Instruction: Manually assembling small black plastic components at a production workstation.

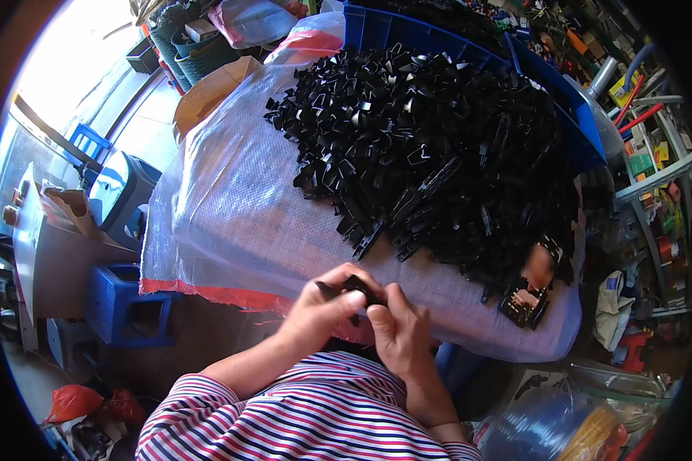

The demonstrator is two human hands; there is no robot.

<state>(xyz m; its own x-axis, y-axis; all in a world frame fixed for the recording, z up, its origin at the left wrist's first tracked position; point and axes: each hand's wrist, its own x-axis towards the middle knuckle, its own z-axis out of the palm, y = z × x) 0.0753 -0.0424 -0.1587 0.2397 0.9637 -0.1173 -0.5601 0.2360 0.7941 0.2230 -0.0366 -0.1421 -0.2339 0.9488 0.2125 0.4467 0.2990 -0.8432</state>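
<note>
Both hands meet close to my body, over the near edge of the table. My left hand (323, 309) has its fingers and thumb closed round a small black plastic part (356, 287). My right hand (398, 326) pinches the same part from the other side, thumb and fingers together. The fingers hide much of its shape. Beyond the hands, a large heap of black plastic clips and strips (430, 146) lies on a white woven sheet (231, 207) with a red edge. A flat dark object with light patches (525, 305) rests at the heap's near right; its kind is unclear.
Blue plastic crates (373, 32) border the heap at the back and right. A blue stool (131, 307) stands on the floor at left, near a cardboard box (61, 253). Metal shelving (657, 178) packed with goods runs along the right. A clear bag (546, 426) sits at lower right.
</note>
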